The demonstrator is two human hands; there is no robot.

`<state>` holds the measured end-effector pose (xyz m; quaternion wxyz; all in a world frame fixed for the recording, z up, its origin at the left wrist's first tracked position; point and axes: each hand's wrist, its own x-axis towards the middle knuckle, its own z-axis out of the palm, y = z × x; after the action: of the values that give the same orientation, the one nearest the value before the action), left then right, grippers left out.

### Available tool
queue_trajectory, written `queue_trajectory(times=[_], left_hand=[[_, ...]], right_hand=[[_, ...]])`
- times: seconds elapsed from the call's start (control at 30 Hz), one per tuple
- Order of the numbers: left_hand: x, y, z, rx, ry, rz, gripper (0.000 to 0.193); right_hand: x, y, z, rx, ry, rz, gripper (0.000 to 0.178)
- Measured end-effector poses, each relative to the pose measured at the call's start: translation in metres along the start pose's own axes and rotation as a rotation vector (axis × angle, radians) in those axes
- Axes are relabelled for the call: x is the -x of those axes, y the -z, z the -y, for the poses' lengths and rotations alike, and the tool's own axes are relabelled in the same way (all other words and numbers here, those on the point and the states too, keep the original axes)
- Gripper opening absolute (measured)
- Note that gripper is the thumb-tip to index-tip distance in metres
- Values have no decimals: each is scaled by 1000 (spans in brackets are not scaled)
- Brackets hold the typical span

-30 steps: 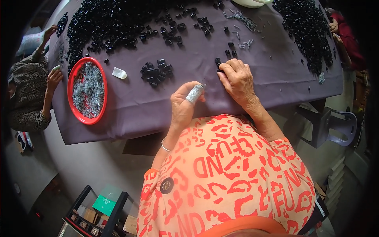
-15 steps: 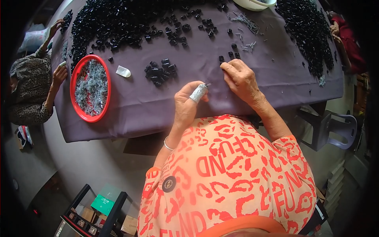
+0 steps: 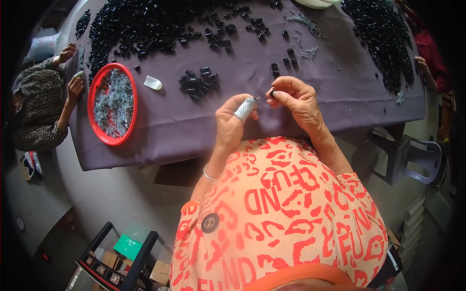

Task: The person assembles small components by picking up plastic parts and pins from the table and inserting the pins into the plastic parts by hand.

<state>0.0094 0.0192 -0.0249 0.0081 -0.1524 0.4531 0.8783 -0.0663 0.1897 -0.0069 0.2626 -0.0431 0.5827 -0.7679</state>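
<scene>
Fingertips pinched nearly together, a person's right hand [image 3: 297,98] grips a small black piece [image 3: 273,93] above a purple-grey tablecloth [image 3: 335,99], while the left hand [image 3: 233,115], curled almost closed, holds a thin pin [image 3: 257,98] that juts toward it, the two just apart. A silvery wrap [image 3: 246,109] sleeves one digit of the left hand. From the hands, a few loose black pieces [image 3: 274,68] lie near at one o'clock, and a small black cluster [image 3: 198,83] sits between nine and ten. Out at nine o'clock are a white finger-shaped cover [image 3: 153,83] and an oval red basket [image 3: 114,141] filled with grey metal bits [image 3: 114,104]. Pins [image 3: 308,24] lie scattered at one o'clock, short of a pale bowl [image 3: 318,4]. One large black heap [image 3: 131,29] spreads at ten o'clock, a second heap [image 3: 381,46] at two. Beyond the table's nine o'clock edge, a person in a patterned top [image 3: 39,104] rests both hands at the cloth; a grey plastic chair [image 3: 422,160] stands at four.
</scene>
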Motion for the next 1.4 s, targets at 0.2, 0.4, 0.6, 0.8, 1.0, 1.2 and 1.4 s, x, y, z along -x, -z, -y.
queue_trajectory(times=[0.2, 0.4, 0.6, 0.8, 1.0, 1.2, 1.4], left_hand=[[2, -1, -1, -9, -6, -16, 14], [9, -7, -4, -109, -61, -15, 12], [12, -16, -11, -277, -164, 45, 10], [14, -21, -12, -400, -221, 74, 11], [14, -25, -12, -443, -253, 62, 11], [16, -26, -9, -492, -294, 49, 11], [17, -28, -10, -548, -313, 25, 12]], right_hand=[[3, -1, 1, -102, -60, 2, 15], [12, -1, 1, -65, 28, 30, 15], [28, -14, 8, 147, 97, -78, 16], [28, -13, 12, 394, 339, 8, 17], [28, -10, 12, 408, 362, 24, 19], [29, -9, 10, 435, 367, 31, 19], [28, -9, 5, 429, 388, 33, 18]])
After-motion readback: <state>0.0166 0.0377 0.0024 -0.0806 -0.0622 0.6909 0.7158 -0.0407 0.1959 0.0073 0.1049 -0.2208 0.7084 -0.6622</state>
